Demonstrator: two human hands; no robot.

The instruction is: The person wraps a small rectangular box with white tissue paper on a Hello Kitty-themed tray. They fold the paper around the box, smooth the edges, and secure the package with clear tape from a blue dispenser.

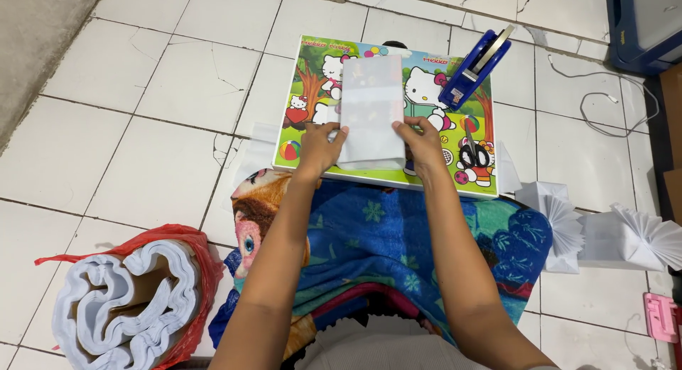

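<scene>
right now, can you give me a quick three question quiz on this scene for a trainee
1. True or false: both the left hand and the right hand rest on the white translucent rectangular packet.
2. What stands on the far right corner of the colourful cartoon-printed board? A) blue tape dispenser B) pink stapler C) red bag
3. Fill in: the roll of white sheets at the left sits in a ___ plastic bag.

Key: 1 true; 2 A, the blue tape dispenser; 3 red, the red plastic bag.
</scene>
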